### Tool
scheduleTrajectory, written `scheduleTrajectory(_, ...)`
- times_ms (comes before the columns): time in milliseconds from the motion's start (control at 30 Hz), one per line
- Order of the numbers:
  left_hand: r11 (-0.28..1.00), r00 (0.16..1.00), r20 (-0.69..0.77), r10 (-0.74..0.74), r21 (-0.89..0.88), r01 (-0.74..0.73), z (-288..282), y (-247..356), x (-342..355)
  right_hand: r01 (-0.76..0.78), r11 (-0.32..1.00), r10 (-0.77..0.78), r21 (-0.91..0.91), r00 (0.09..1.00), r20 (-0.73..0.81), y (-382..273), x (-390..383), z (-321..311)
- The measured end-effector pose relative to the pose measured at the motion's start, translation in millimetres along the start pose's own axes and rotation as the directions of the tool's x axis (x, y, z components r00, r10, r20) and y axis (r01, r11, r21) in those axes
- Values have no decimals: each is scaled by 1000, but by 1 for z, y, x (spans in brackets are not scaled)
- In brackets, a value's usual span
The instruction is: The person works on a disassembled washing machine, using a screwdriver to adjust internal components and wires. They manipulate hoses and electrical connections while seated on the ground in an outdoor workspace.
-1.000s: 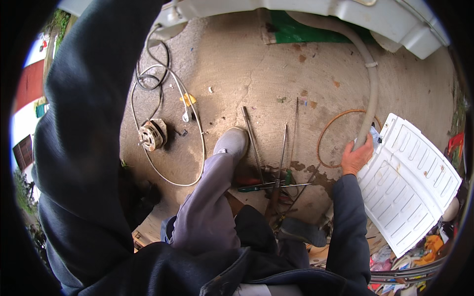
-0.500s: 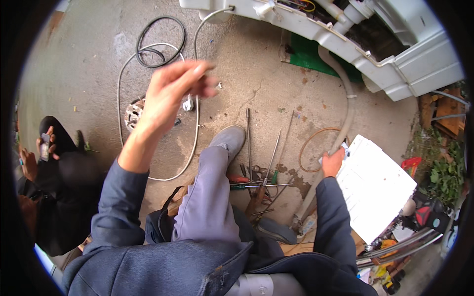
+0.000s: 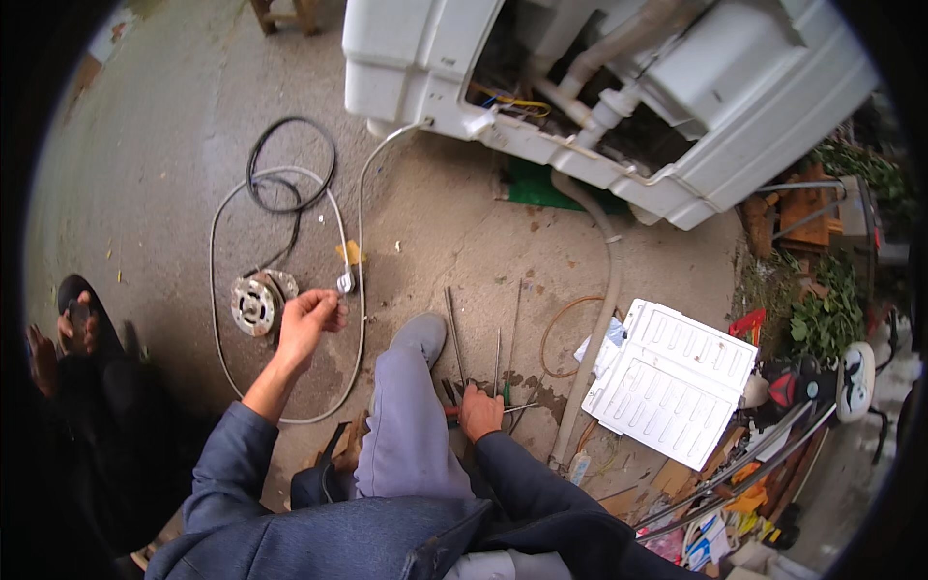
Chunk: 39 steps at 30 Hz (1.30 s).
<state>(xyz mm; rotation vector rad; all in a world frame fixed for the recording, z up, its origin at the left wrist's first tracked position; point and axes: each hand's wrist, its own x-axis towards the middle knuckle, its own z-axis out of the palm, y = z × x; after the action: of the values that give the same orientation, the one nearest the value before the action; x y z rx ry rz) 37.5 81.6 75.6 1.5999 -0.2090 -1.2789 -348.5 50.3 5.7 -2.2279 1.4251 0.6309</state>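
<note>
My left hand point(image 3: 314, 321) hovers with its fingers pinched together, just right of a round metal motor point(image 3: 256, 304) and below a white plug point(image 3: 345, 281). Whatever its fingertips hold, if anything, is too small to make out. Down among long screwdrivers and rods, my right hand point(image 3: 480, 414) has its fingers curled over the tool handles, hiding what they grip. A long metal shaft point(image 3: 454, 333) points away from it, with a thinner rod point(image 3: 512, 329) farther right. My grey shoe point(image 3: 422, 338) is planted between the two hands.
A white appliance point(image 3: 416, 58) with an exposed underside stands at the far side, its grey hose point(image 3: 611, 280) running toward me. Black and grey cable loops point(image 3: 215, 280) lie left. A white slatted panel point(image 3: 667, 382) rests right, beside clutter. Another person point(image 3: 87, 387) crouches left, holding a phone-like device.
My right hand has left the hose and panel corner and moved left onto the tools. My left hand has come down nearer the motor. The view has shifted, showing more of the appliance.
</note>
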Motion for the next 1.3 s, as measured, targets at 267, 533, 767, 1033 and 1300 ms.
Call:
scheduleTrajectory(267, 995, 989, 114, 95, -45, -90, 17, 3, -30, -169, 199, -104, 965, 976, 192, 62, -43, -45)
scheduleTrajectory(533, 979, 949, 283, 137, 108, -173, 19, -2, -57, -22, -260, 87, 965, 995, 46, 62, -131, -162)
scheduleTrajectory(767, 961, 967, 216, 136, 209, -181, -5, 28, -35, 334, 166, 403, 928, 835, -373, 6, -97, -273)
scheduleTrajectory(1033, 975, 969, 180, 171, 112, -193, 22, 37, -6, 625, 678, 15, 387, 514, -858, -52, 46, -390)
scheduleTrajectory(1300, 971, 975, 223, -21, 238, -34, 16, 22, 4, 607, 794, -211, -18, 248, -945, -87, 200, -435)
